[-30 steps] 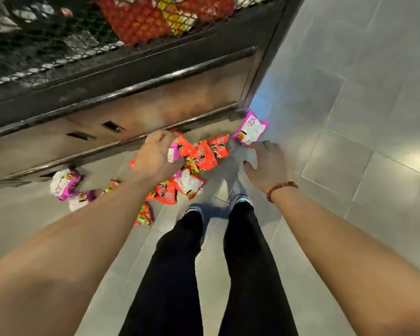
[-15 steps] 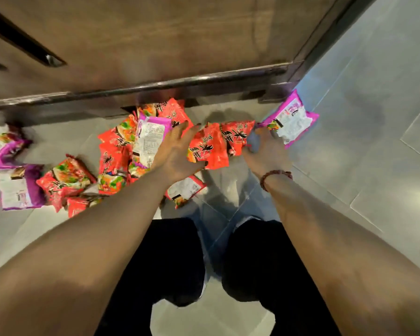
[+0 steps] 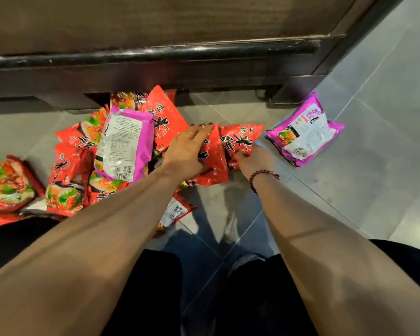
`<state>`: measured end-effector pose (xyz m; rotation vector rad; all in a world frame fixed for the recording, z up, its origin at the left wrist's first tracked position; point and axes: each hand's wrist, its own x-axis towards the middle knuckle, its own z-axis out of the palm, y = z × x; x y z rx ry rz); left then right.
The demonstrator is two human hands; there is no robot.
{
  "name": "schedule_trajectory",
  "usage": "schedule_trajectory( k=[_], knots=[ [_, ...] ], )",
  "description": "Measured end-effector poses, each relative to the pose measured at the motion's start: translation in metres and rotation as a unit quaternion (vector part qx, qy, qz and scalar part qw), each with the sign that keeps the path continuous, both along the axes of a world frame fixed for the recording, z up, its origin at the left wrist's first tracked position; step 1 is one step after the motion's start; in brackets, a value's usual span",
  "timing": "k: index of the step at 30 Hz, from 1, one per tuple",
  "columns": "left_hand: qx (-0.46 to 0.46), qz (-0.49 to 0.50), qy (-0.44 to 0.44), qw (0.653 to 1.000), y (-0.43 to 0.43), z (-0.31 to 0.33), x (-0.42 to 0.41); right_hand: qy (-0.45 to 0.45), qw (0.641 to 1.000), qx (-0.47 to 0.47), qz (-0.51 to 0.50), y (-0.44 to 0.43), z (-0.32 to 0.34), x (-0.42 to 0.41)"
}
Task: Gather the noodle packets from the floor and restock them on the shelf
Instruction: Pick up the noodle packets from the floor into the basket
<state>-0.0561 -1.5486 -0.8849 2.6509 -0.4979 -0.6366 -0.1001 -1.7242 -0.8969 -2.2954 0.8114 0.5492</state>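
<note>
Several red noodle packets lie heaped on the grey tiled floor in front of the shelf unit's dark base (image 3: 155,69). My left hand (image 3: 184,151) grips one red packet (image 3: 212,161), fingers curled over its top edge and tipping it up. My right hand (image 3: 252,158) grips the lower edge of a second red packet (image 3: 240,139) right beside it. A purple packet (image 3: 124,146) lies face down on the heap to the left. Another purple packet (image 3: 303,129) lies apart on the floor to the right.
The shelf unit's brown front panel (image 3: 155,18) fills the top, with its corner post (image 3: 296,90) at the right. More red packets (image 3: 7,185) lie at the far left. My black-trousered knees (image 3: 155,287) are below. Grey tiles (image 3: 374,166) stretch to the right.
The view has dropped closer to the floor. My left hand has closed over a red packet and tipped it up; my right hand has taken hold of the neighbouring red packet.
</note>
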Motion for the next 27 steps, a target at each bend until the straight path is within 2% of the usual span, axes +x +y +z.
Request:
schedule_trajectory(
  k=[5, 8, 11, 14, 18, 27],
  knots=[
    [0.074, 0.031, -0.036, 0.996, -0.004, -0.001, 0.003, -0.021, 0.998, -0.036, 0.043, 0.006, 0.001, 0.01],
    [0.036, 0.054, -0.041, 0.997, 0.004, 0.002, 0.005, -0.034, 0.998, -0.032, 0.045, 0.005, 0.012, 0.008],
    [-0.042, 0.117, -0.034, 0.992, 0.012, 0.023, 0.005, -0.057, 0.994, -0.05, 0.077, 0.005, 0.039, 0.01],
    [-0.107, 0.191, -0.017, 0.976, 0.019, 0.068, 0.0, -0.063, 0.991, -0.063, 0.103, 0.005, 0.085, 0.01],
    [-0.135, 0.248, 0.005, 0.959, 0.037, 0.142, -0.01, -0.067, 0.991, -0.039, 0.109, 0.006, 0.16, -0.008],
    [-0.119, 0.424, 0.009, 0.898, 0.111, 0.318, -0.057, -0.063, 0.983, -0.01, 0.172, 0.055, 0.335, -0.039]
  ],
)
